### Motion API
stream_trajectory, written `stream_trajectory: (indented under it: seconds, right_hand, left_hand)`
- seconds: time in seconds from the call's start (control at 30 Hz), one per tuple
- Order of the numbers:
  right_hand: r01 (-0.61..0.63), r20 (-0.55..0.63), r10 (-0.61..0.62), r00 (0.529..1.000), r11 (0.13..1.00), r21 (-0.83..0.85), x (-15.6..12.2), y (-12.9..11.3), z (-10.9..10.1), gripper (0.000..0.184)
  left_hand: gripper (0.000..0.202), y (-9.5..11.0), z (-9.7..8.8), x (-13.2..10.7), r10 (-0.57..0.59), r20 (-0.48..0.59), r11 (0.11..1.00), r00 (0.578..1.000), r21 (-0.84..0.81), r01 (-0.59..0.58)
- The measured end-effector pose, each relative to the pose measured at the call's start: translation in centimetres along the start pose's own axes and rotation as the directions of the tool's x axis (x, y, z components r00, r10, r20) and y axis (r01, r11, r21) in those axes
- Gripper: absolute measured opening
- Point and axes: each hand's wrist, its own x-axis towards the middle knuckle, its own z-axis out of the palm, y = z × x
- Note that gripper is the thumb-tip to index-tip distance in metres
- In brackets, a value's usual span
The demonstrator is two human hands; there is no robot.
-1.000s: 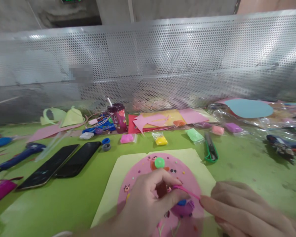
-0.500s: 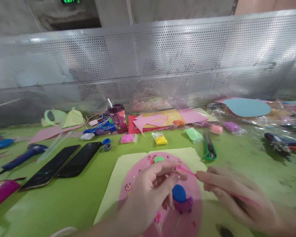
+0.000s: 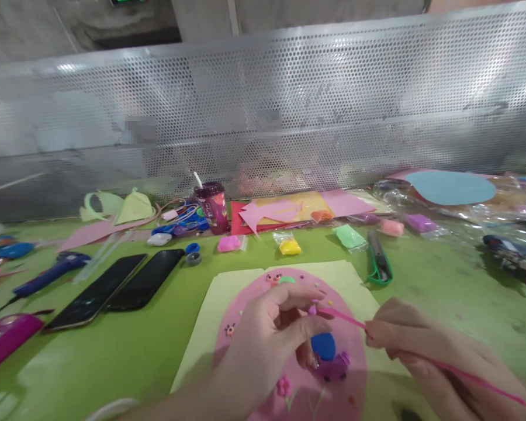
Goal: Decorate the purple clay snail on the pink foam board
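Note:
A round pink disc point(image 3: 249, 310) with small clay decorations lies on a pale yellow sheet point(image 3: 228, 286) on the green table. My left hand point(image 3: 267, 345) hovers over the disc, thumb and forefinger pinched near a tiny purple clay bit point(image 3: 312, 310). My right hand point(image 3: 425, 356) grips a thin pink stick tool point(image 3: 464, 374) whose tip reaches that clay bit at my left fingertips. A blue clay blob point(image 3: 323, 346) sits on a purple clay shape point(image 3: 335, 370) just below my left fingers. A green clay dot point(image 3: 286, 280) lies at the disc's far edge.
Two black phones point(image 3: 114, 288) lie at the left, with a blue glue gun point(image 3: 44, 275) beyond them. Clay packets, yellow point(image 3: 289, 245), pink point(image 3: 228, 244) and green point(image 3: 349, 237), a dark red cup point(image 3: 211, 206), green snips point(image 3: 380, 264) and coloured paper line the back by a perforated metal screen point(image 3: 289, 105).
My right hand has drawn back toward me along the pink stick, so more of it shows. The blue clay blob, hidden a second ago, is now uncovered below my left fingers.

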Motion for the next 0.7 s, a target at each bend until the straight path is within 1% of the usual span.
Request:
stream_trajectory:
  seconds: [0.07,0.2,0.3,0.37,0.47,0.6,0.7]
  right_hand:
    - [0.003,0.007,-0.003,1.0,1.0,-0.014,0.0,0.1,0.0,0.042]
    - [0.039,0.031,-0.039,0.999,0.999,0.007,-0.6,0.1,0.0,0.039]
    - [0.028,0.039,-0.027,0.999,1.0,-0.012,-1.3,0.2,0.1,0.035]
    - [0.008,0.012,-0.007,1.0,0.999,-0.04,-1.6,0.1,0.2,0.031]
    - [0.027,-0.012,-0.028,1.0,0.998,-0.064,-1.6,0.1,0.3,0.03]
    - [0.05,0.008,-0.05,0.999,0.998,-0.035,-1.2,0.2,0.2,0.031]
    - [0.081,0.025,-0.08,0.997,0.996,-0.041,-1.1,0.5,0.1,0.031]
  left_hand:
    - [0.014,0.0,0.0,-0.1,-0.008,-0.005,1.0,1.0,-0.03,0.008]
    - [0.017,0.0,-0.1,0.0,0.004,-0.004,0.995,1.0,-0.101,-0.004]
    - [0.016,-0.1,0.0,0.1,0.006,-0.004,0.994,1.0,-0.112,-0.006]
    - [0.015,-0.1,0.0,0.1,-0.015,-0.008,0.995,1.0,-0.095,0.014]
    - [0.011,-0.1,0.1,0.1,-0.041,-0.015,0.998,0.999,-0.051,0.04]
    - [0.007,-0.1,0.0,-0.1,-0.037,-0.008,0.999,0.999,-0.011,0.037]
    - [0.008,-0.1,0.0,-0.1,-0.045,0.005,0.999,0.999,0.012,0.045]
